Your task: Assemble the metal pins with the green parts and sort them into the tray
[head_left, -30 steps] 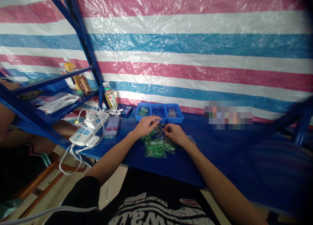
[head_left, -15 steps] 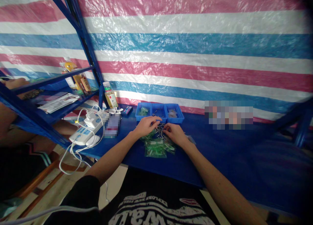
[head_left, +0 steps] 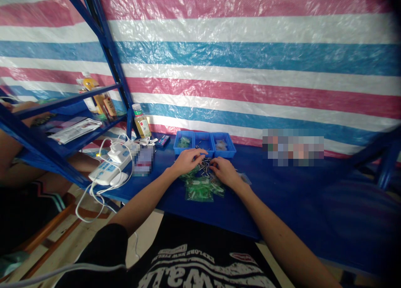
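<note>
A pile of small metal screws (head_left: 205,167) lies on the blue table. My left hand (head_left: 188,161) is at the pile's left edge, fingers stretched over it and thumb apart, with nothing visible in it. At the right edge, my right hand (head_left: 224,171) has its fingers curled in against the screws; whatever its fingertips hold is too small to make out. Clear bags with green contents (head_left: 199,190) lie in front of the pile. Behind the hands stand three joined blue bins: the left bin (head_left: 175,147) has greenish pieces, the middle bin (head_left: 203,136) a few screws, the right bin (head_left: 232,148) pale pieces.
On the left lie a white power strip (head_left: 103,174) with tangled cables and a blurred-out phone-like object (head_left: 143,160). A bottle (head_left: 141,121) stands by the blue metal frame (head_left: 108,49). Another person's arm shows at far left. Striped sheeting (head_left: 250,58) hangs behind the table.
My right hand has shifted very slightly at the edge of the screws. My left hand keeps its place. The other person's arm at far left has moved a little.
</note>
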Tool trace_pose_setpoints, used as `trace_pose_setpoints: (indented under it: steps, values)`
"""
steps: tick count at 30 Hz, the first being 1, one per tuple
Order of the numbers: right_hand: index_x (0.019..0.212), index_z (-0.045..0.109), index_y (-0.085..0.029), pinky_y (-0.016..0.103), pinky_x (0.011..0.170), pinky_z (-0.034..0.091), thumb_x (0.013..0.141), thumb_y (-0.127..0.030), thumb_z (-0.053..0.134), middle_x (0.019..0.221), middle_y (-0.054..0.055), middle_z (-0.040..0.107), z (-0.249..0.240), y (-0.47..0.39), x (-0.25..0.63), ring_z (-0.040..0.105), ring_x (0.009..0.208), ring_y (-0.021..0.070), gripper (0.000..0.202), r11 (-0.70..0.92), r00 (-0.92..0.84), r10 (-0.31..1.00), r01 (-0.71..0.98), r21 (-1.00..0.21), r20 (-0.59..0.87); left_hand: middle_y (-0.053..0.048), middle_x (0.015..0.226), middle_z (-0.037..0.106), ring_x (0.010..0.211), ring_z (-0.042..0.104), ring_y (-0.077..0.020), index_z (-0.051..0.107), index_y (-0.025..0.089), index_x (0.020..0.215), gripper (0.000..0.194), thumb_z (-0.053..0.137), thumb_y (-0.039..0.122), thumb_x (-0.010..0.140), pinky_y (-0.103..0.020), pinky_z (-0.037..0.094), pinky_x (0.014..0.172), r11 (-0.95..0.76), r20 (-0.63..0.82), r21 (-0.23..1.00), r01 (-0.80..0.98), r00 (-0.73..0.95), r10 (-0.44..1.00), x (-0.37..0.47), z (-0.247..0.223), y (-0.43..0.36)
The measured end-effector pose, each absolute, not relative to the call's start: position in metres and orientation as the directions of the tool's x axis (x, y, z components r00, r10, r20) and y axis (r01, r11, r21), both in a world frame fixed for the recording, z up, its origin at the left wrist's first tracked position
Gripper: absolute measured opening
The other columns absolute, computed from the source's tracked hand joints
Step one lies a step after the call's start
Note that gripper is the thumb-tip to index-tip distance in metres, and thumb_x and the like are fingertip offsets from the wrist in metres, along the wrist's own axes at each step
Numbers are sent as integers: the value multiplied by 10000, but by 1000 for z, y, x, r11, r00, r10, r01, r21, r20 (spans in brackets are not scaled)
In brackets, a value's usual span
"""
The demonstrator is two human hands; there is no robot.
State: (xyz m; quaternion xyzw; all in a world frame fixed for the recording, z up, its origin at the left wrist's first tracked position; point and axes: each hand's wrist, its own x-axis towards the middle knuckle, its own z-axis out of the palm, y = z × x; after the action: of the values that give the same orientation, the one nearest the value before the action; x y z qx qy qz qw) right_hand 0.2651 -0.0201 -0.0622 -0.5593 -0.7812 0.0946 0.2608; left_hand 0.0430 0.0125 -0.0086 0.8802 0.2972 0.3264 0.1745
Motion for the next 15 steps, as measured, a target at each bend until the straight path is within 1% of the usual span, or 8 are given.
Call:
trace_pose_setpoints:
  steps: [9,15]
  values:
    - [985,673,-200,274,717,410,876,-183,669,884,30,670,-59,-23,265,609,792,180,111,378,-242,912,808,-452,331,-25,873,745,795,690,-165,681,207,1209,307,473,363,1045,-261,508,758,-760,463,503,411,614,639,43,-7,12]
    - [970,657,-202,273,721,408,844,-174,665,869,18,667,-59,-22,265,602,779,176,129,380,-223,907,799,-466,358,-24,871,742,780,687,-163,678,206,1210,304,476,360,1042,-260,511,745,-756,458,507,413,614,643,43,-8,12]
